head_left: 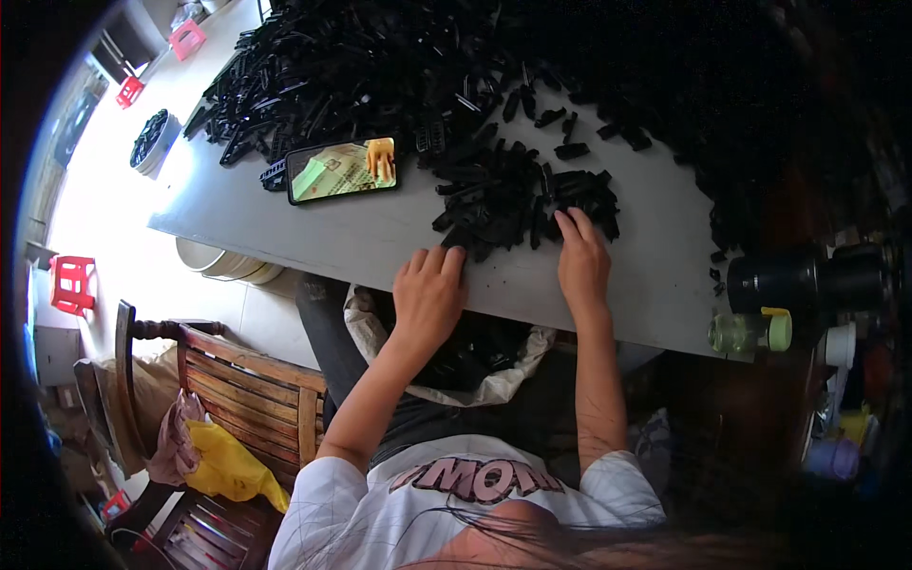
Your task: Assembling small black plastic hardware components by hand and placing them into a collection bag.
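A small heap of black plastic pieces (494, 195) lies on the grey table in front of me. At the heap's near left side is my left hand (430, 296), back up, its fingers curled together by the table's front edge. Dark pieces lie right at its fingertips, and what is under the fingers is hidden. My right hand (582, 261) reaches to the heap's right side, thumb and fingers drawn together at a black plastic piece (548, 223). The contact there is partly hidden by the fingers.
A much larger mound of black pieces (351, 76) covers the table's far side. A phone (342, 171) leans against it. Below the table edge, an open pale sack (508, 385) sits at my lap. A green bottle (736, 332) lies at right; a wooden chair (252, 385) stands left.
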Tool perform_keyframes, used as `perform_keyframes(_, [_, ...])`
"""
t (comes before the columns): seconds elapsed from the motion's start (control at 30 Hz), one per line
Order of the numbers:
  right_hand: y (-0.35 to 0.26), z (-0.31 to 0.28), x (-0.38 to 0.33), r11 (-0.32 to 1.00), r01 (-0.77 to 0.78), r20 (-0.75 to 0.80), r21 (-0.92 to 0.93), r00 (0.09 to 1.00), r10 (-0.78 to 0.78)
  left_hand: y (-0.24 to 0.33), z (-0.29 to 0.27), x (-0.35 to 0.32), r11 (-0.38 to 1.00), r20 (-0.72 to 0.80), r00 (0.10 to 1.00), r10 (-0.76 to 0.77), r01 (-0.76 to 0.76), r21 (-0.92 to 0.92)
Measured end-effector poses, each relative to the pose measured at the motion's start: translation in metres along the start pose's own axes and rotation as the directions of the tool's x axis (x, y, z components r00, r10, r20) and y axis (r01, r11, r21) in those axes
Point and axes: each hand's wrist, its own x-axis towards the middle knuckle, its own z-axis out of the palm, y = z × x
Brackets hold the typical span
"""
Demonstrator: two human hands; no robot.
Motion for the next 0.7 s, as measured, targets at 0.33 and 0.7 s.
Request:
perform_keyframes(0.33, [-0.008, -0.022, -0.001, 0.999, -0.033, 0.018, 0.010, 0.999, 0.032, -0.022, -0.010, -0.009, 0.054, 0.182, 0.846, -0.502, 0.241, -0.969])
perform_keyframes(0.7, [-0.005, -0.036, -0.018, 0.992, 0.108, -0.027, -0.063, 0.994, -0.110, -0.009, -0.018, -0.024, 0.113, 0.324, 0.929, -0.180, 0.346, -0.931])
